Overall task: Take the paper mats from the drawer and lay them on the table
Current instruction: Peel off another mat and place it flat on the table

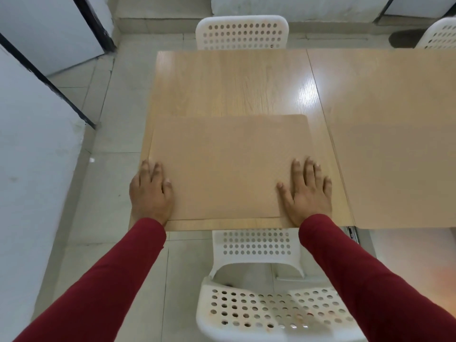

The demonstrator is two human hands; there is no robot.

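Wooden table (pixel 234 82) bore a plain, unmarked paper mat (pixel 222 166); left hand (pixel 150 193) and right hand (pixel 308 193) pressed it, fingers (pixel 309 169) spread flat, gripping nothing.

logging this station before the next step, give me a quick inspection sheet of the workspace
surface: wooden table, glossy, a second table butted against its right side
job's things: one paper mat lying flat on the near half of the table
clutter: nothing seen
grippers: left hand flat on the mat's near left corner, right hand flat on its near right corner
cables: nothing seen
surroundings: white perforated chairs, one near, one at the far side; tiled floor
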